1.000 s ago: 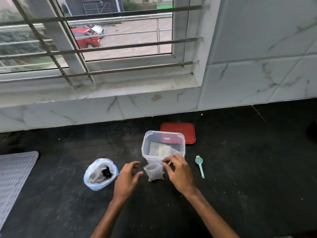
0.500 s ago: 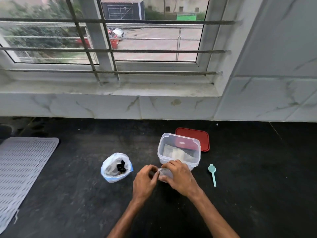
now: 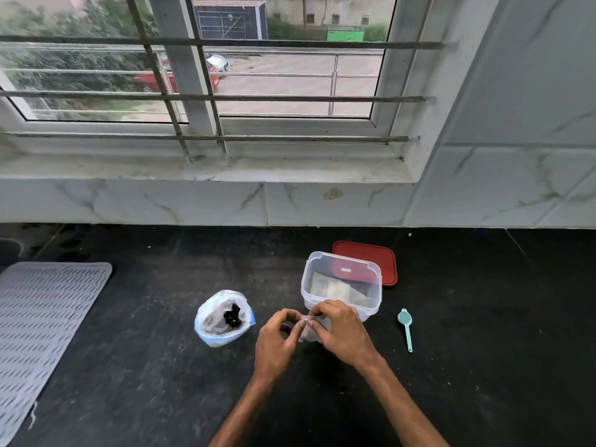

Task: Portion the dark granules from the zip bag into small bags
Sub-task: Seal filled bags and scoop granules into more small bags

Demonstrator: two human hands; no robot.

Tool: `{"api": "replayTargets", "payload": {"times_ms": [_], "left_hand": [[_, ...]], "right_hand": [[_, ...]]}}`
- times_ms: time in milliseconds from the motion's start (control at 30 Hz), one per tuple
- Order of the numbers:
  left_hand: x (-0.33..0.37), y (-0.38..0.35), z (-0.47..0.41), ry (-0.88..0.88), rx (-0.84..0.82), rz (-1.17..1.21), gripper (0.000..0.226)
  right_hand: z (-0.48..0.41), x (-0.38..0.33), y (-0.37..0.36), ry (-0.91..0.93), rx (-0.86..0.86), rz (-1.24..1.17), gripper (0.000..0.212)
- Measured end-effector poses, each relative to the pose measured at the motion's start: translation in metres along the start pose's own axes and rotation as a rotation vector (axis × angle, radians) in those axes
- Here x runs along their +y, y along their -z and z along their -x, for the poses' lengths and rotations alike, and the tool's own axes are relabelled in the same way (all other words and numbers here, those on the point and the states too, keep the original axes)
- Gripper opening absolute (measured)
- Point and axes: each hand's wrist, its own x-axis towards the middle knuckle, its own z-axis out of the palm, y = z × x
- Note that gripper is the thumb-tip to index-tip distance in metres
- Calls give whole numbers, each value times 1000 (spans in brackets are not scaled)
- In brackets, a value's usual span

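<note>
Both your hands meet at lower centre of the frame, over the black counter. Your left hand pinches the top edge of a small clear bag between thumb and forefinger. Your right hand pinches the same edge from the other side, fingers curled over it. The bag's body hangs below the fingers; whether its mouth is parted cannot be told.

The zip bag stands open-mouthed just left of your left hand, not touching it, with the dark granules showing inside.

A clear tub sits right behind your right hand, flat pale packets in it. A red lid lies flat behind the tub. A teal scoop lies right of the tub, handle toward the bottom edge. A grey perforated mat covers the left edge.
</note>
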Motion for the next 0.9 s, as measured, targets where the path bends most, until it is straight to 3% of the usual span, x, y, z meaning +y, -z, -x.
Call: {"api": "replayTargets", "payload": {"times_ms": [433, 633, 900], "left_hand": [[3, 1, -4, 9, 43, 70, 11], [5, 1, -4, 27, 69, 93, 14], [6, 2, -4, 9, 19, 87, 14]], "right_hand": [[-3, -6, -4, 7, 65, 2, 15], [-4, -3, -6, -77, 98, -79, 11], [-5, 2, -4, -82, 160, 56, 11]]}}
